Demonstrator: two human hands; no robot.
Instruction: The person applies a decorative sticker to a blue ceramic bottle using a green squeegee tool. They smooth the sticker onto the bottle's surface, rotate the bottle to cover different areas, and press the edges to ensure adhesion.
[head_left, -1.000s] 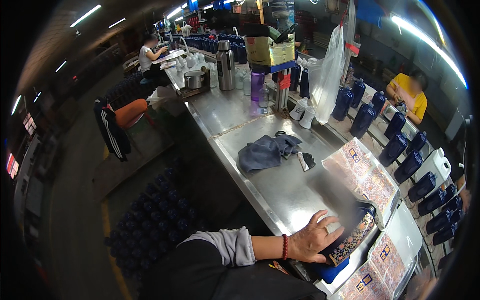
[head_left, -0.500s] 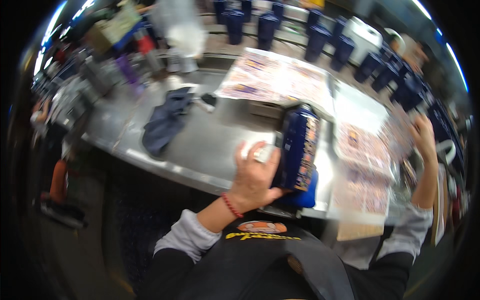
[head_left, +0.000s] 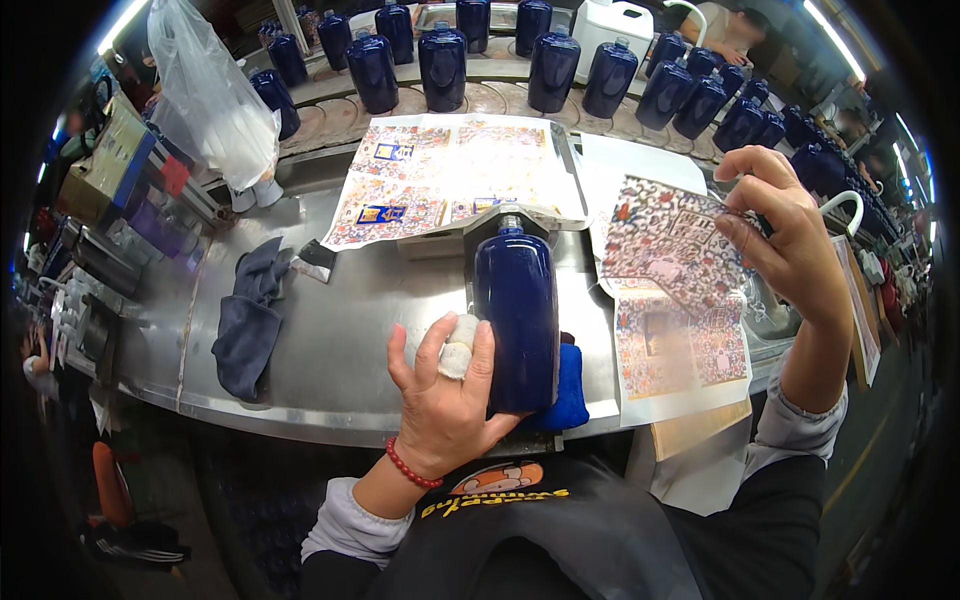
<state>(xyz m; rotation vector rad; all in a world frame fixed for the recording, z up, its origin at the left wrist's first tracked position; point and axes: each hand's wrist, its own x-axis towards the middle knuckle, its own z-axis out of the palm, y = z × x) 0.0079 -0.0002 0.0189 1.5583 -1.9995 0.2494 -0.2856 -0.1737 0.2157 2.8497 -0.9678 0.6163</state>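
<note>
A glossy dark blue bottle (head_left: 515, 320) lies with its neck pointing away, its plain side up. My left hand (head_left: 440, 400) holds its lower left corner, index finger along the side and thumb at the base. White padding (head_left: 458, 348) sits on or between that hand's fingers. A bright blue cloth (head_left: 568, 388) shows beside the bottle's base. To the right, my right hand (head_left: 780, 225) pinches the edge of a clear, colourfully printed film (head_left: 665, 240). This film hangs above a stack of printed sheets (head_left: 680, 345) and is apart from the bottle.
Large printed sheets (head_left: 450, 175) lie beyond the bottle on the metal table (head_left: 330, 350). A dark grey cloth (head_left: 250, 320) lies at left. Several blue bottles (head_left: 443, 65) stand on a curved conveyor (head_left: 490, 100) behind. A white jug (head_left: 610, 35) and a plastic bag (head_left: 215, 90) stand there too.
The bottle's patterned side faced up before; its plain side does now. My right hand has come in from the far right with the film raised. The whole view has shifted.
</note>
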